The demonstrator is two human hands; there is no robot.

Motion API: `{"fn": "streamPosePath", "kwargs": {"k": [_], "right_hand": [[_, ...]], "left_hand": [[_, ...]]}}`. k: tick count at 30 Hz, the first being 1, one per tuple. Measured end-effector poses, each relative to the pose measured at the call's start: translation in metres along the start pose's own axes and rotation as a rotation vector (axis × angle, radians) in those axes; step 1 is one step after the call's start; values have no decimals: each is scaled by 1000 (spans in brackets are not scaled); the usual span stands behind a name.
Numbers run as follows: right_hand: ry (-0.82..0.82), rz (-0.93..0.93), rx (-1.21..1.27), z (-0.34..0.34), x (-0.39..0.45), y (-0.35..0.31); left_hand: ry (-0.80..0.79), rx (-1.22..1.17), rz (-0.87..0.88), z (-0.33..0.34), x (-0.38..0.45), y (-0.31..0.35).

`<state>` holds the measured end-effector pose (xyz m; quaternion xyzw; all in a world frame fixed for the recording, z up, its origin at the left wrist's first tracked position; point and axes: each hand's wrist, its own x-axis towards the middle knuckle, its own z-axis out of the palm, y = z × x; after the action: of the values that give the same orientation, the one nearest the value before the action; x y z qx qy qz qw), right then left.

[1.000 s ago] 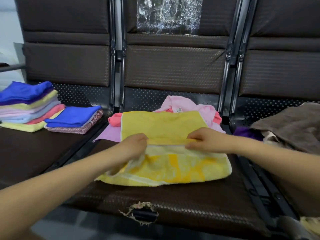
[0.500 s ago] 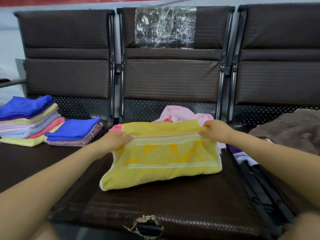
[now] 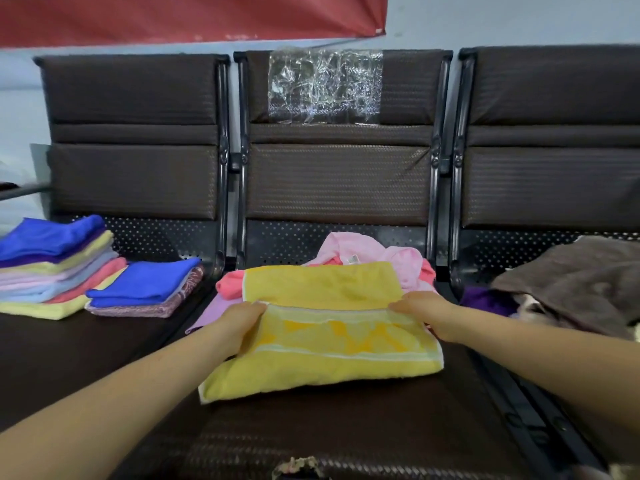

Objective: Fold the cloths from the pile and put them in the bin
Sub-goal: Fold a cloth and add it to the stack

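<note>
Both hands grip the yellow towel (image 3: 322,341) on the middle bench seat (image 3: 346,427): left hand (image 3: 239,327) and right hand (image 3: 426,313) closed on its side edges, keeping the fold square. Since a moment ago they've spread outward from the centre. No bin visible.

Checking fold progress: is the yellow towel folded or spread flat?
Partly folded: the yellow towel has its near part doubled over, both hands gripping that layer's edge.
</note>
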<state>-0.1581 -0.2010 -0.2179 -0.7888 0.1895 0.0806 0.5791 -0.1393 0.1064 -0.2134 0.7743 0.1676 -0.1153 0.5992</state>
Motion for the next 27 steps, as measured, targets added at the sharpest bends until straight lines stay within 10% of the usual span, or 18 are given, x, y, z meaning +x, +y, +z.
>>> {"fn": "streamPosePath", "kwargs": {"k": [8, 13, 16, 18, 23, 27], "right_hand": [[-169, 38, 205, -28, -35, -2], [-295, 96, -155, -57, -65, 4], [-236, -131, -365, -62, -84, -2], [-251, -242, -174, -66, -88, -16], [-300, -325, 286, -71, -68, -47], [19, -342, 206, -54, -35, -56]], "left_hand": [[-144, -13, 32, -16, -15, 4], [-441, 312, -157, -31, -50, -11], [-208, 890, 353, -32, -54, -13], [-110, 829, 579, -33, -65, 5], [8, 383, 542, -39, -61, 48], [58, 426, 500, -30, -27, 51]]}}
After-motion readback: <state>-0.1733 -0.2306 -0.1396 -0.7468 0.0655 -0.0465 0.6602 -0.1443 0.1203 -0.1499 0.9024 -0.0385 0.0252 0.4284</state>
